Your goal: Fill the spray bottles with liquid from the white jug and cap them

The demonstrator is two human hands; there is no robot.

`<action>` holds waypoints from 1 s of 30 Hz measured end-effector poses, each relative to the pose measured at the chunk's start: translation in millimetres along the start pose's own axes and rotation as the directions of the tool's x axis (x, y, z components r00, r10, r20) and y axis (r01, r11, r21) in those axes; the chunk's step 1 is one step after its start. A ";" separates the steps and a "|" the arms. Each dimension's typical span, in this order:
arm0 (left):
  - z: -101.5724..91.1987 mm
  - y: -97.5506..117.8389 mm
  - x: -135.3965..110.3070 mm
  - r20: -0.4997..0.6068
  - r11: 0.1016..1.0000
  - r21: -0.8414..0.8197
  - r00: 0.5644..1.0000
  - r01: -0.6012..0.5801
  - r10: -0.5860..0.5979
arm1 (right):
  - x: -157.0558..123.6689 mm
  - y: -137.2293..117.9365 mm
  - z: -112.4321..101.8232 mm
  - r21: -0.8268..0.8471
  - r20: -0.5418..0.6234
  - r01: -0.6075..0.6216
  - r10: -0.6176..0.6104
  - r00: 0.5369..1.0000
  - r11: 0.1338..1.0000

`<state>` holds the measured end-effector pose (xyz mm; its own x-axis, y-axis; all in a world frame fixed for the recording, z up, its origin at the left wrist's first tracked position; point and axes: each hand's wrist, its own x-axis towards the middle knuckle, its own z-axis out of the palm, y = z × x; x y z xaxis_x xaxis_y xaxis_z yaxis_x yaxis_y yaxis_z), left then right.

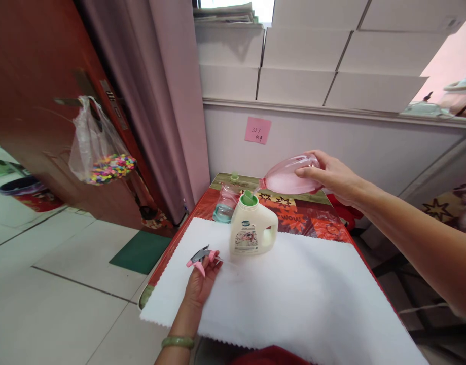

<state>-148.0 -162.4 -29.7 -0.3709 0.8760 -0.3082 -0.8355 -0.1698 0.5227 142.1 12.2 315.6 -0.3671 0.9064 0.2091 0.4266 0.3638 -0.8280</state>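
My right hand grips a clear pink spray bottle by its base and holds it tipped on its side. The bottle's neck points left and down, close to the green-rimmed mouth of a cream detergent jug. That jug stands upright on a white scalloped cloth. Low on the left, my left hand is closed around a pink and grey spray trigger head, whose thin tube points right. Behind the jug on its left is a clear container with a bluish bottom.
A small green cap sits at the table's back edge. The table has a red patterned cover and stands against a wall with a pink note. A plastic bag of colourful pieces hangs from the door handle at left.
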 end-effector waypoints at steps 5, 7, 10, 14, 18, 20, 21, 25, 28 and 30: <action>-0.9 -0.3 0.6 0.002 1.000 0.004 1.000 0.007 -0.007 | 0.9 -1.0 1.3 -0.053 0.004 0.005 -0.004 1.000 0.999; -1.4 -0.2 0.8 0.004 1.000 0.003 1.000 0.007 -0.007 | 1.9 -0.5 0.8 -0.084 0.000 0.027 -0.027 1.000 0.996; -2.0 -0.3 0.9 0.007 1.000 0.002 1.000 0.005 -0.005 | 2.6 -1.2 0.5 -0.121 0.011 0.052 -0.051 0.999 0.991; -2.6 -0.7 1.2 0.013 1.000 0.001 1.000 0.005 -0.005 | -0.1 -8.4 2.5 -0.178 0.024 0.068 -0.065 0.998 0.982; -2.6 -0.9 1.4 0.012 1.000 -0.001 1.000 0.002 -0.002 | -4.4 -17.4 5.9 -0.209 0.044 0.076 -0.068 0.997 0.975; -2.2 -0.7 1.2 0.011 1.000 -0.002 1.000 0.003 -0.003 | -4.1 -18.4 7.1 -0.223 0.049 0.082 -0.073 0.996 0.971; -1.9 -0.6 1.0 0.011 1.000 -0.002 1.000 0.004 -0.004 | -3.1 -17.7 7.5 -0.231 0.052 0.087 -0.077 0.996 0.969; -1.3 -0.1 0.2 0.014 1.000 0.002 1.000 0.009 -0.009 | 3.4 -12.9 8.5 -0.257 0.069 0.105 -0.090 0.994 0.961; -1.4 -0.1 -0.3 0.015 1.000 0.007 1.000 0.009 -0.009 | 6.7 -12.6 10.1 -0.287 0.084 0.109 -0.088 0.993 0.952; -1.6 -0.3 -0.5 0.017 1.000 0.008 1.000 0.007 -0.007 | 7.6 -14.3 11.8 -0.304 0.095 0.111 -0.086 0.992 0.946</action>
<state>-148.2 -163.5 -31.0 -0.3580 0.8849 -0.2981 -0.8348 -0.1603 0.5268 123.5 11.3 322.9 -0.4794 0.8472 0.2290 0.6141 0.5103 -0.6021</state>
